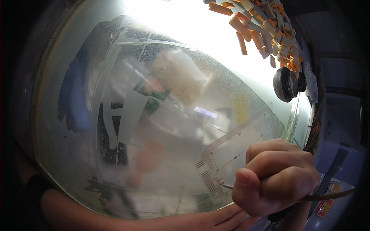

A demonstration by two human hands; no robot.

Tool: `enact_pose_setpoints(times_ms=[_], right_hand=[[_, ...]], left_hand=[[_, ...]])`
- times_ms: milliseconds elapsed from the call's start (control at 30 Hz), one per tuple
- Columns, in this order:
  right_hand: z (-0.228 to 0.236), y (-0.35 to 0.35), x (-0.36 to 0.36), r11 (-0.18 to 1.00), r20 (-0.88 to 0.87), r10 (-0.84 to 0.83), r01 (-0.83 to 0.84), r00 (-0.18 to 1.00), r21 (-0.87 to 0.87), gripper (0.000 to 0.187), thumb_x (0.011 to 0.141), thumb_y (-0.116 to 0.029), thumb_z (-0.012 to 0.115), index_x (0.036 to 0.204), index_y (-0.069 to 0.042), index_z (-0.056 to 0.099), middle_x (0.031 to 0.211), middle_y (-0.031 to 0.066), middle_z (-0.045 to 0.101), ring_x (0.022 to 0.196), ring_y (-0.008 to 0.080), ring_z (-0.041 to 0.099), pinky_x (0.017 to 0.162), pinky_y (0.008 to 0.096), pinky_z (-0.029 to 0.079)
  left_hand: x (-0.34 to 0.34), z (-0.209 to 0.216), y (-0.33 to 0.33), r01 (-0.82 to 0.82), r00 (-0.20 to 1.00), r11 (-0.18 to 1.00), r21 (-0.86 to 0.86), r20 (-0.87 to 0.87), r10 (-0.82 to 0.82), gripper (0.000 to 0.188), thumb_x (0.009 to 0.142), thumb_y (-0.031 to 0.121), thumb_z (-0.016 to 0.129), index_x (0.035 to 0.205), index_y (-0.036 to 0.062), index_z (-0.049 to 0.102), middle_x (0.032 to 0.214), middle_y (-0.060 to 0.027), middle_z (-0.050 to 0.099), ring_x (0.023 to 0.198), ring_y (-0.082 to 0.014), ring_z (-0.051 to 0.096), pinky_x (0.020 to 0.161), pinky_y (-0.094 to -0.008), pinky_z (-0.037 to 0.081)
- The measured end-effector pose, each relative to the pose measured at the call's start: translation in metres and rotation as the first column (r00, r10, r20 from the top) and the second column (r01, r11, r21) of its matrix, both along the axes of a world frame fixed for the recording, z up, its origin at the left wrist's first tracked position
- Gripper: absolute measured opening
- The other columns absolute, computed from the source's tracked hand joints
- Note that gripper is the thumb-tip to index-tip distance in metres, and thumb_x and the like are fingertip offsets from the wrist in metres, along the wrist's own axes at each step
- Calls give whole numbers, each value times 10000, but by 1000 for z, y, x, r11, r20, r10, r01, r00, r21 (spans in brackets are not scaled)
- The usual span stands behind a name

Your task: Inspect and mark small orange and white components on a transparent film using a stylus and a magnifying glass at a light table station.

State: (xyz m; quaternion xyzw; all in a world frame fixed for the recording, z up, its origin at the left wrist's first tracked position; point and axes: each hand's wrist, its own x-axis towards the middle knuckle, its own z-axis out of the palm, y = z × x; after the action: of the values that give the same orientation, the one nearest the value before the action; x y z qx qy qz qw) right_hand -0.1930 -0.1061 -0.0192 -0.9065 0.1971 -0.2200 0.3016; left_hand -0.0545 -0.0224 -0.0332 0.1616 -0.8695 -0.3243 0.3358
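Observation:
A clear film with printed circuit lines [239,139] lies on the glass surface, its comb-like row of contacts near the lower end. Above its right part my right hand [277,175] is closed round a thin pointed tool [227,186]. The tool's fine tip meets the film near a small red mark by the contacts. A brown, curved length [327,195], a handle or a cord, comes out behind the fist; which it is I cannot tell. Along the lower edge my left hand [219,219] lies flat with fingers stretched out, partly beneath the right hand.
Many small orange and cream blocks [266,29] are heaped at the far right, beside dark round pieces [285,84]. Bright light glares across the far glass [169,15]. Blurred shapes show in or through the glass. A blue surface [339,154] lies beyond its right edge.

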Motion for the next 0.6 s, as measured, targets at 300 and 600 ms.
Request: enact_pose_setpoints(times_ms=[300, 600], right_hand=[[2, -1, 0, 1000, -31, 8, -9, 999, -20, 261, 699, -10, 619, 673, -88, 372, 425, 33, 476, 333, 116, 432, 342, 230, 342], [0, 1, 1, 1000, -2, 9, -9, 1000, 0, 262, 706, -8, 618, 672, -87, 371, 418, 34, 471, 319, 107, 412, 318, 222, 311]], left_hand=[[1, -1, 1, -12, 1000, 1000, -16, 4, 12, 372, 748, 213, 503, 1024, -36, 518, 1169, -199, 463, 1110, -268, 436, 948, -363, 338], [0, 1, 3, -20, 1000, 1000, -23, 6, 20, 358, 751, 207, 498, 1015, -34, 523, 1167, -196, 467, 1108, -266, 438, 949, -363, 338]])
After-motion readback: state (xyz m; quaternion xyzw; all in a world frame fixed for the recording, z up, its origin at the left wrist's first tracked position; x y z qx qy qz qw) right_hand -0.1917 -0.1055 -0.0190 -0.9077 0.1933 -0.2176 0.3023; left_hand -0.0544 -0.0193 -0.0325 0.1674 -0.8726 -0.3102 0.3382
